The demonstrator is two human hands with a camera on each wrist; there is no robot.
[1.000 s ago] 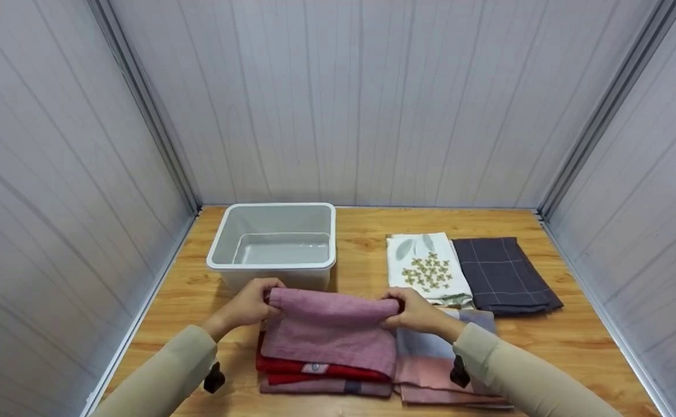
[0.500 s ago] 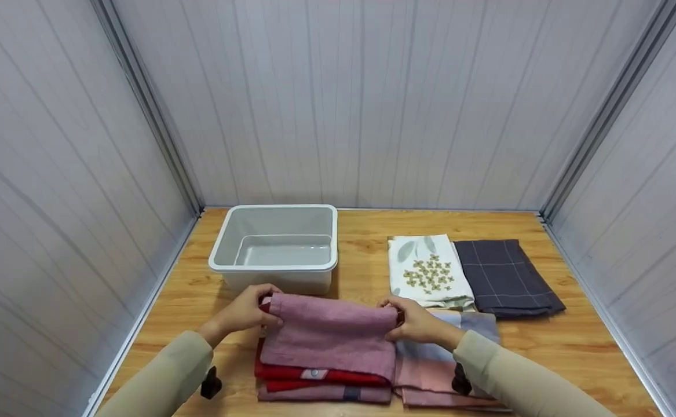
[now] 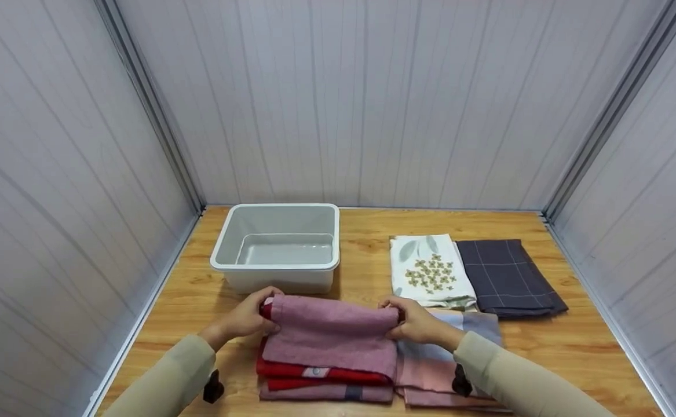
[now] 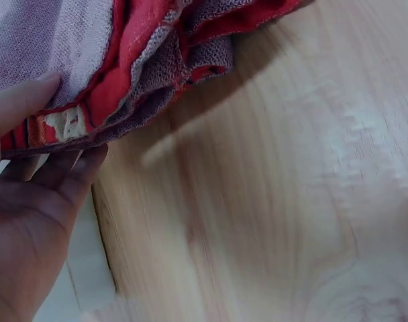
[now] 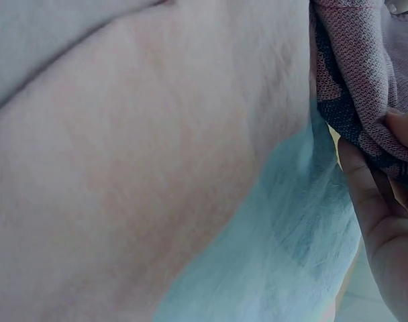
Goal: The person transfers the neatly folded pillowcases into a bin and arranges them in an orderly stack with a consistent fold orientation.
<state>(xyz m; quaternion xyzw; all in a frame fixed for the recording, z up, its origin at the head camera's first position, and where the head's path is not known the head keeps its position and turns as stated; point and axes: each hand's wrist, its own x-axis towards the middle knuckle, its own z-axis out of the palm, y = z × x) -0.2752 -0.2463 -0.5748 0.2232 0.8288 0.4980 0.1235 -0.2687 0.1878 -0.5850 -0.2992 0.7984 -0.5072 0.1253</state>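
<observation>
A folded mauve towel (image 3: 332, 333) lies at the front centre in the head view, its far edge lifted. My left hand (image 3: 248, 317) pinches the far left corner, and my right hand (image 3: 421, 322) the far right one. Red layers (image 3: 282, 370) with a small pale patch show beneath, above a lowest mauve layer; whether all are one cloth I cannot tell. The left wrist view has the thumb above and the fingers (image 4: 83, 174) under the towel's layered mauve and red edge (image 4: 123, 74). In the right wrist view, the thumb and fingers (image 5: 365, 188) hold its mauve and dark blue edge (image 5: 355, 80).
Behind the towel stands a light grey plastic bin (image 3: 274, 275) on the wooden table (image 3: 366, 249). A pale blue and pink folded cloth (image 3: 427, 370) lies under my right forearm. Farther right are a white flowered cloth (image 3: 430, 269) and a dark checked cloth (image 3: 505, 275).
Both hands have come slightly down and nearer with the towel's far edge, still holding its corners. More red now shows beside the left fingers.
</observation>
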